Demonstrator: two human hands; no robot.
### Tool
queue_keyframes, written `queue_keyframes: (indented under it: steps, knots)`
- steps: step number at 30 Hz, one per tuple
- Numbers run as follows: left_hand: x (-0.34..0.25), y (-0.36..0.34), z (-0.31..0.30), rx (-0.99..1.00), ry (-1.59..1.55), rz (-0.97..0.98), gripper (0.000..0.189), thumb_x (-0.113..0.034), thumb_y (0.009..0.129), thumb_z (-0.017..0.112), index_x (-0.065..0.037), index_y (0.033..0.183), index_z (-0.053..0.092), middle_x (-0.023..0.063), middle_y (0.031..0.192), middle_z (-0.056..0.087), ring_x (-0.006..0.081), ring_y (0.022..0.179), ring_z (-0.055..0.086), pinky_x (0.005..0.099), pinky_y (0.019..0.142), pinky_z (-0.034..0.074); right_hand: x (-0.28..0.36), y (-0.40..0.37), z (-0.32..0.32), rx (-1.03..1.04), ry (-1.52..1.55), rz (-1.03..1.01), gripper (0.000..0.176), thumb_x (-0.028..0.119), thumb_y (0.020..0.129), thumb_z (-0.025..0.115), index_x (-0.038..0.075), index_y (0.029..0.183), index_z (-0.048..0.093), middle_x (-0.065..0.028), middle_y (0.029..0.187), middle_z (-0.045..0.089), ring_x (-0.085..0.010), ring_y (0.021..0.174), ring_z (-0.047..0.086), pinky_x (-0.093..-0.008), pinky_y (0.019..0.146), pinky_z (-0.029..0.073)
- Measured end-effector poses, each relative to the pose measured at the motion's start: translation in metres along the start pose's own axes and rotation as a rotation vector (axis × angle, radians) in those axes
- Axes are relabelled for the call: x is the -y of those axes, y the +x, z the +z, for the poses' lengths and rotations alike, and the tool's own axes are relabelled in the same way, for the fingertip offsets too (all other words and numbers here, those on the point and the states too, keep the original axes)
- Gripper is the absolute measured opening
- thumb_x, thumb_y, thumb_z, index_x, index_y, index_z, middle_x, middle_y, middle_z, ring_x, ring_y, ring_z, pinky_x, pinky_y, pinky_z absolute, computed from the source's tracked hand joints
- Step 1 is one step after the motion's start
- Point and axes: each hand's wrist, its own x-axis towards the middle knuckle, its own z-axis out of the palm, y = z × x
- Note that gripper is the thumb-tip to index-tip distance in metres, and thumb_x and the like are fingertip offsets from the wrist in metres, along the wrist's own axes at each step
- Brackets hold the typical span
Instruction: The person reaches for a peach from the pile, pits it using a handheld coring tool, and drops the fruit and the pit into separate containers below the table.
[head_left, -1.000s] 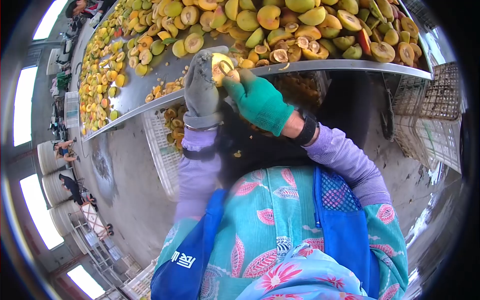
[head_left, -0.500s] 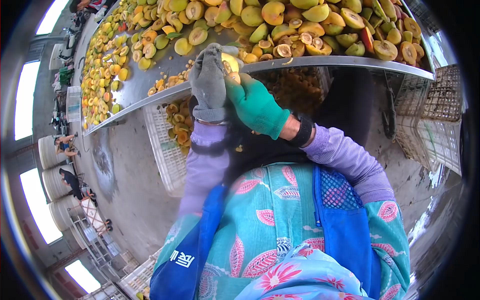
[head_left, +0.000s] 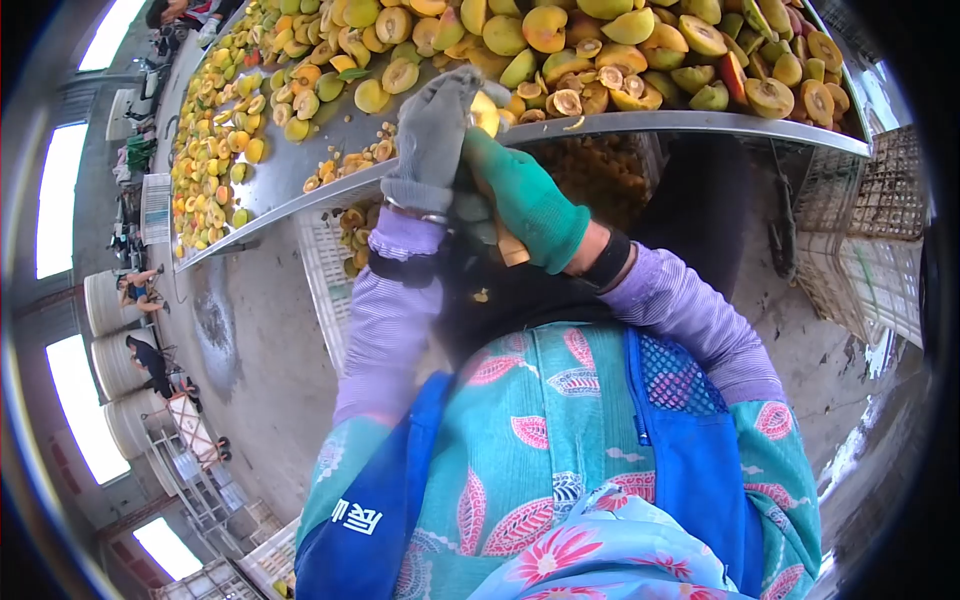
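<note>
My left hand, in a grey glove, is closed around a yellow peach at the near edge of the metal table. Pressed close against the same fruit, my right hand wears a green glove and is closed on a wooden-handled tool. Only the handle's end pokes out below the green glove; the working end is hidden. Beyond both hands lie many halved peaches, several with brown pits showing.
The metal table's raised rim runs between me and the fruit. Beneath it stand a white crate and more cut fruit. Stacked crates are at the right. People sit by large white tubs far left.
My left hand has moved slightly up and right, its forearm swinging left. The right hand has turned a little, and the wooden handle now shows below it.
</note>
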Motion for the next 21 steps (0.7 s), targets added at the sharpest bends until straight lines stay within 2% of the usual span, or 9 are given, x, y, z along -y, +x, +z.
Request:
queue_keyframes:
  steps: [4,6,8,11,12,14,16,18,21]
  knots:
    - [0.004,-0.007,0.001,0.248,-0.455,-0.047,0.033,-0.027,0.096,0.045,0.001,0.099,0.064,0.0119,0.08,0.066,0.017,0.073,0.063,0.0268,0.065,0.051,0.008,-0.005,-0.015,0.469,0.489,0.199,0.035,0.043,0.101,0.035,0.014,0.088,0.048,0.0093,0.058,0.039,-0.0041,0.043,0.037,-0.0235,0.041,0.03]
    - [0.003,-0.014,0.002,0.086,-0.413,0.01,0.038,-0.033,0.097,0.042,0.0,0.105,0.061,0.0132,0.083,0.064,0.0186,0.076,0.063,0.0279,0.067,0.052,0.008,-0.001,-0.019,0.701,0.629,0.19,0.035,0.041,0.102,0.032,0.014,0.088,0.049,0.0094,0.056,0.037,-0.0043,0.041,0.034,-0.0235,0.041,0.028]
    - [0.012,-0.013,0.004,-0.129,-0.653,-0.005,0.038,-0.034,0.097,0.042,-0.002,0.104,0.06,0.0134,0.082,0.064,0.019,0.075,0.063,0.0281,0.067,0.052,0.014,-0.008,-0.017,0.768,0.603,0.159,0.035,0.041,0.102,0.032,0.014,0.089,0.049,0.0091,0.055,0.036,-0.0043,0.039,0.033,-0.0234,0.041,0.027]
    - [0.011,-0.057,-0.069,0.161,-0.873,-0.105,0.035,-0.033,0.097,0.043,-0.005,0.108,0.061,0.0106,0.085,0.065,0.0181,0.074,0.063,0.0286,0.064,0.052,0.017,-0.022,-0.033,0.68,0.602,0.164,0.037,0.044,0.101,0.033,0.015,0.084,0.05,0.007,0.056,0.038,-0.0069,0.042,0.036,-0.0248,0.043,0.03]
    - [0.007,-0.069,-0.077,-0.383,-0.266,-0.14,0.036,-0.035,0.095,0.048,-0.005,0.108,0.063,0.0079,0.085,0.065,0.0155,0.069,0.061,0.0276,0.059,0.049,0.019,-0.024,-0.043,0.624,0.597,0.173,0.039,0.045,0.101,0.034,0.015,0.082,0.05,0.006,0.057,0.039,-0.0083,0.044,0.037,-0.0255,0.044,0.032]
    - [0.036,-0.049,-0.158,-0.262,0.762,-0.238,0.034,-0.039,0.09,0.055,-0.008,0.101,0.068,0.0064,0.085,0.067,0.0146,0.074,0.06,0.0284,0.066,0.047,0.006,-0.015,-0.059,0.4,0.596,0.231,0.039,0.048,0.098,0.039,0.015,0.081,0.049,0.0044,0.058,0.043,-0.0103,0.046,0.04,-0.0255,0.044,0.033]
    - [-0.016,-0.019,-0.132,-0.291,0.975,-0.269,0.031,-0.026,0.089,0.056,-0.003,0.106,0.066,0.008,0.086,0.066,0.018,0.079,0.061,0.0287,0.075,0.049,0.001,-0.01,-0.062,0.143,0.579,0.391,0.039,0.05,0.096,0.042,0.015,0.08,0.048,0.0034,0.059,0.044,-0.0113,0.047,0.041,-0.0257,0.043,0.034]
    - [-0.002,0.034,-0.136,-0.35,1.124,0.1,0.033,-0.027,0.083,0.062,-0.006,0.107,0.066,0.0129,0.092,0.067,0.0256,0.082,0.063,0.033,0.08,0.049,0.005,-0.012,-0.048,0.061,0.355,0.287,0.037,0.051,0.094,0.049,0.018,0.078,0.047,0.0036,0.06,0.044,-0.0095,0.048,0.042,-0.0241,0.043,0.033]
    - [0.048,0.098,-0.136,-0.21,1.364,0.202,0.035,-0.028,0.078,0.065,-0.008,0.106,0.066,0.0159,0.099,0.066,0.0315,0.09,0.062,0.0368,0.083,0.049,0.021,-0.013,-0.031,-0.16,0.139,0.098,0.035,0.051,0.093,0.053,0.02,0.076,0.048,0.006,0.059,0.04,-0.0072,0.049,0.039,-0.0225,0.042,0.03]
